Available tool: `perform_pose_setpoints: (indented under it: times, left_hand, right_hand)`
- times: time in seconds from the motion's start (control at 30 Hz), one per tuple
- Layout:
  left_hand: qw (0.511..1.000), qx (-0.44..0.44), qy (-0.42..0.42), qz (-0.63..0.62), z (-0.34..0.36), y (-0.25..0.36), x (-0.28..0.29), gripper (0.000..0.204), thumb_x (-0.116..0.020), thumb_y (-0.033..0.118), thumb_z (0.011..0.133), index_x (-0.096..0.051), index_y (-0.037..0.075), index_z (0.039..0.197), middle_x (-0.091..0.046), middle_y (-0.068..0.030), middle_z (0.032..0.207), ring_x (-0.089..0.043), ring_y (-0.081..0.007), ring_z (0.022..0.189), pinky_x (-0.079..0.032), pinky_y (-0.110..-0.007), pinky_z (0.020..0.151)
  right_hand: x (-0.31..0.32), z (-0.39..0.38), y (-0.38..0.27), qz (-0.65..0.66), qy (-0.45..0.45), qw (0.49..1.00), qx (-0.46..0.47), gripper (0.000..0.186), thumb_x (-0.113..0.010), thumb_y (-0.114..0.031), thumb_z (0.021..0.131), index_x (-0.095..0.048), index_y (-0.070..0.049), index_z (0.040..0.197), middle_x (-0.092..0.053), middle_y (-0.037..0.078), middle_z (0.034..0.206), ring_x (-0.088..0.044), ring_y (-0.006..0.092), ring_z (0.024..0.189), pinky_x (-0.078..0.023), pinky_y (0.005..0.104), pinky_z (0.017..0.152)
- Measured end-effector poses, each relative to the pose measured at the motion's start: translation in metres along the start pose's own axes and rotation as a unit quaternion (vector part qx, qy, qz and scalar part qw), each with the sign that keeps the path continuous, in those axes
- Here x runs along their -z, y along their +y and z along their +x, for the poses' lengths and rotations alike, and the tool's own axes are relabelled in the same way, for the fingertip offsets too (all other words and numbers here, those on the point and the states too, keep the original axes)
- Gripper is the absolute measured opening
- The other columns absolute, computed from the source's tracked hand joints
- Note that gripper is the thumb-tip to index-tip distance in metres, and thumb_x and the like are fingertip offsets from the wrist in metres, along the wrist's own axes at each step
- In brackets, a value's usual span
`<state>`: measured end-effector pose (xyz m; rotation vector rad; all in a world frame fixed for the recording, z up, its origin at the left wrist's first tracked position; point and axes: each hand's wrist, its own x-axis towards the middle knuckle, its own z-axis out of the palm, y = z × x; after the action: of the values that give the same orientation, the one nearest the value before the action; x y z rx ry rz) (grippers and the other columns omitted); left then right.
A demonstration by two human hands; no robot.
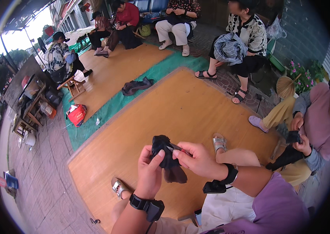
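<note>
My left hand (151, 165) grips a bunched piece of black fabric (161, 146), thumb on its front, with a looser dark brown part (174, 175) hanging below. My right hand (196, 158) pinches a small red-handled tool (183, 150) with a pale metal tip, held against the fabric beside my left thumb; the exact kind of tool is too small to make out. Both hands are over the tan board (106, 152), between my knees.
Close on my right, a co-worker (321, 121) holds dark cloth; several others sit further back, one with checked cloth (229, 48). Green sheeting (79, 136), a red bag (76, 114) and crumpled dark cloth (135, 86) lie ahead. A cluttered wooden bench (32, 113) stands left.
</note>
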<state>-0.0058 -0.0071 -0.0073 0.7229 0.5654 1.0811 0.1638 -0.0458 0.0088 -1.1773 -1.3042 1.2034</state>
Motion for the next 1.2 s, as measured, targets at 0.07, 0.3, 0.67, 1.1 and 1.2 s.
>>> perform_pose_setpoints:
  times: [0.07, 0.3, 0.67, 1.1, 1.2]
  left_hand:
    - [1.000, -0.002, 0.000, 0.007, 0.000, 0.001, 0.001, 0.012, -0.059, 0.004, 0.096, -0.057, 0.007, 0.108, -0.067, -0.0065, 0.108, -0.064, -0.0153, 0.101, -0.049, -0.033, 0.093]
    - [1.000, -0.003, -0.004, 0.000, -0.003, 0.001, 0.002, 0.012, -0.060, 0.003, 0.095, -0.059, 0.007, 0.106, -0.068, -0.0058, 0.107, -0.064, -0.0151, 0.101, -0.049, -0.032, 0.093]
    - [0.999, 0.030, 0.012, -0.032, 0.004, 0.010, -0.005, 0.008, -0.062, 0.004, 0.095, -0.063, 0.005, 0.103, -0.069, -0.0041, 0.101, -0.064, -0.0115, 0.092, -0.050, -0.028, 0.085]
    - [0.999, 0.043, 0.005, -0.017, 0.002, 0.003, 0.001, 0.013, -0.062, 0.011, 0.097, -0.062, 0.004, 0.108, -0.069, -0.0047, 0.104, -0.063, -0.0119, 0.096, -0.047, -0.030, 0.090]
    - [0.999, 0.039, 0.003, -0.013, 0.003, 0.002, 0.002, 0.013, -0.062, 0.011, 0.097, -0.063, 0.004, 0.108, -0.069, -0.0048, 0.104, -0.063, -0.0120, 0.097, -0.047, -0.030, 0.090]
  right_hand:
    - [-0.001, 0.001, 0.000, -0.002, -0.002, 1.000, -0.005, 0.018, -0.053, -0.014, 0.102, -0.060, -0.002, 0.091, -0.046, -0.006, 0.061, -0.040, 0.0015, 0.054, -0.031, 0.0213, 0.050]
    - [-0.001, -0.002, 0.003, 0.045, 0.003, 0.999, -0.017, 0.015, -0.055, -0.012, 0.098, -0.063, 0.000, 0.092, -0.054, -0.004, 0.070, -0.045, 0.0010, 0.065, -0.037, 0.0213, 0.055]
    - [0.027, 0.007, -0.021, 0.135, 0.088, 0.987, -0.013, 0.025, -0.048, -0.022, 0.105, -0.057, -0.005, 0.089, -0.043, -0.006, 0.058, -0.035, 0.0014, 0.048, -0.027, 0.0192, 0.044]
    - [0.006, 0.002, -0.007, 0.047, -0.069, 0.994, -0.073, 0.019, -0.054, -0.014, 0.101, -0.058, -0.003, 0.087, -0.045, -0.006, 0.060, -0.039, 0.0008, 0.055, -0.029, 0.0218, 0.048]
    - [0.006, 0.003, -0.006, 0.046, -0.064, 0.994, -0.074, 0.018, -0.054, -0.014, 0.101, -0.058, -0.003, 0.087, -0.045, -0.006, 0.060, -0.039, 0.0007, 0.055, -0.029, 0.0218, 0.048]
